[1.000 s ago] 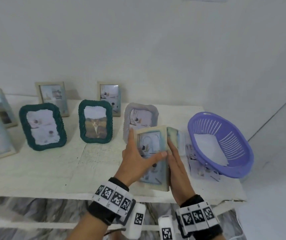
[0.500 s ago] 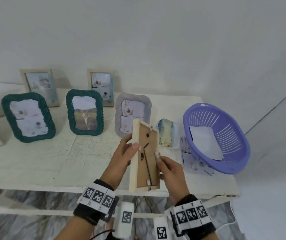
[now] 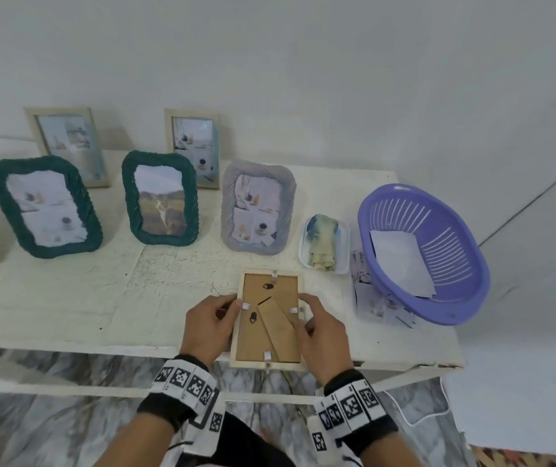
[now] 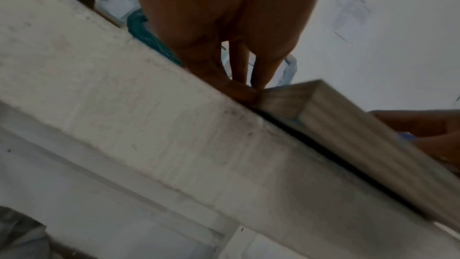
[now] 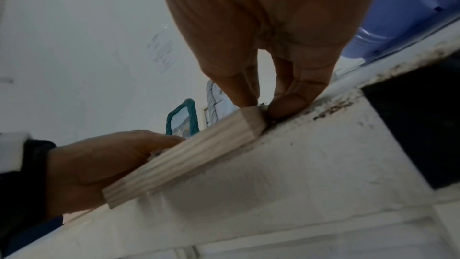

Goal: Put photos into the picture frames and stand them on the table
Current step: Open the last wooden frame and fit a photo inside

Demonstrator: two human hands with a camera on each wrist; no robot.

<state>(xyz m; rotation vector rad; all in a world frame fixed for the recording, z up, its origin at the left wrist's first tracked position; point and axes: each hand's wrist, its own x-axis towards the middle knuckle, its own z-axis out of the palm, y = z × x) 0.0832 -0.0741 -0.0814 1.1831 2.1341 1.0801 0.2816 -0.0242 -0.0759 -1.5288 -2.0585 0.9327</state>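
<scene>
Black wristbands; white checker-marker tags; white camera modules beneath wrists.

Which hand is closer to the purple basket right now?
Right. The right hand grips the right edge of the face-down wooden frame, on the side toward the basket. The left hand grips the frame's left edge, farther from it.

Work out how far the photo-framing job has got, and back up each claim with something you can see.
Done: several frames, such as the green frame and grey frame, stand with photos. In hand: the left hand and right hand hold a wooden frame face down at the table edge. Left: stand it; loose photos remain beside the basket.
</scene>
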